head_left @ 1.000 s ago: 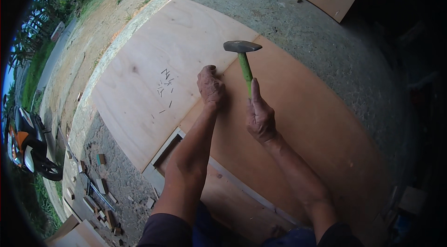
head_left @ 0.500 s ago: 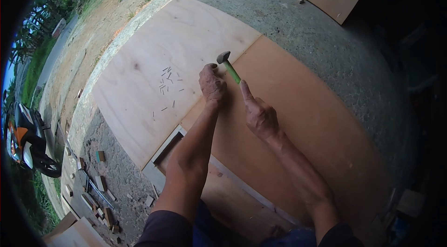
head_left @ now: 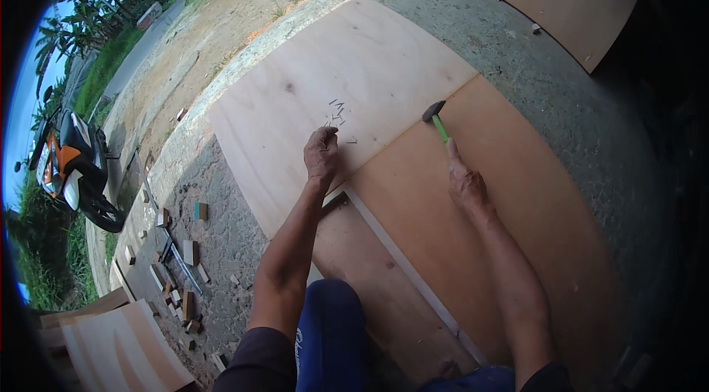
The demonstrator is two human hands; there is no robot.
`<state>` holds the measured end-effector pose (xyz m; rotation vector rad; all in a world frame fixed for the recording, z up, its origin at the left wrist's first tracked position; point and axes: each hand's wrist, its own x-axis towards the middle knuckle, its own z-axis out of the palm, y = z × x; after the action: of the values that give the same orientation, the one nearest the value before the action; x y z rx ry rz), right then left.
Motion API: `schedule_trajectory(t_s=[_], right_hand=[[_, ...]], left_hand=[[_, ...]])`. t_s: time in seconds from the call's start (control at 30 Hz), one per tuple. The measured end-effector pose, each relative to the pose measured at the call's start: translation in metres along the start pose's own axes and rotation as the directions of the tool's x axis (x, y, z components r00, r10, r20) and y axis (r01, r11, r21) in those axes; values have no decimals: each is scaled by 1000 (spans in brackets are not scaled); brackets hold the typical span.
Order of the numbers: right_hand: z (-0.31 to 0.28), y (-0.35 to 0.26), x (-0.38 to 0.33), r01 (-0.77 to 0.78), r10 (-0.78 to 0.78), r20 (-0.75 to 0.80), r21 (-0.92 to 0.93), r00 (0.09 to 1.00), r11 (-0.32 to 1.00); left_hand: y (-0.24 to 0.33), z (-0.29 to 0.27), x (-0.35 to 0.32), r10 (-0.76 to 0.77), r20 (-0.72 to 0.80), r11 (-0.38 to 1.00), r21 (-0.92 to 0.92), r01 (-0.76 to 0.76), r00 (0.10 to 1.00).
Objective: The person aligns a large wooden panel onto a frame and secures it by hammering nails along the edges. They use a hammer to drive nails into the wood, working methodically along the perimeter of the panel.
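A hammer [head_left: 439, 122] with a dark head and a green handle is gripped in my right hand [head_left: 469, 185], its index finger stretched along the handle. The hammer head is over the brown plywood sheet [head_left: 502, 170], close to the seam with a pale plywood sheet [head_left: 288, 119]. Over the pale sheet, my left hand [head_left: 321, 157] has its fingers drawn together beside a loose scatter of nails [head_left: 337, 113]. Whatever lies between those fingertips is too small to make out. My left hand hides part of the scatter.
A light wooden frame strip [head_left: 410, 270] runs beside the brown sheet toward me. Wood offcuts [head_left: 189, 253] litter the concrete at left, near a board [head_left: 125, 344]. Another plywood panel [head_left: 554, 1] is at the far right. A motorcycle [head_left: 74, 163] stands at the left.
My left hand has left the seam and moved left to the nails. The hammer stays in my right hand, near the seam. The whole view has shifted rightward across the scene.
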<state>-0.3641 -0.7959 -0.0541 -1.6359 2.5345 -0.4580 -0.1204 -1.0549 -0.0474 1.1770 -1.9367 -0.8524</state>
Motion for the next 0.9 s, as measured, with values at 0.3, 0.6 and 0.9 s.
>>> schedule_trajectory(t_s=[0.3, 0.6, 0.9], right_hand=[[-16, -15, 1, -187, 168, 120, 173, 978, 967], [11, 10, -1, 4, -2, -107, 18, 994, 1000], [-8, -6, 1, -144, 136, 97, 89, 986, 985]], left_hand=[[13, -2, 9, 197, 346, 927, 240, -289, 918], [10, 0, 38, 436, 634, 660, 257, -706, 638], [10, 19, 17, 181, 227, 945, 230, -233, 957]])
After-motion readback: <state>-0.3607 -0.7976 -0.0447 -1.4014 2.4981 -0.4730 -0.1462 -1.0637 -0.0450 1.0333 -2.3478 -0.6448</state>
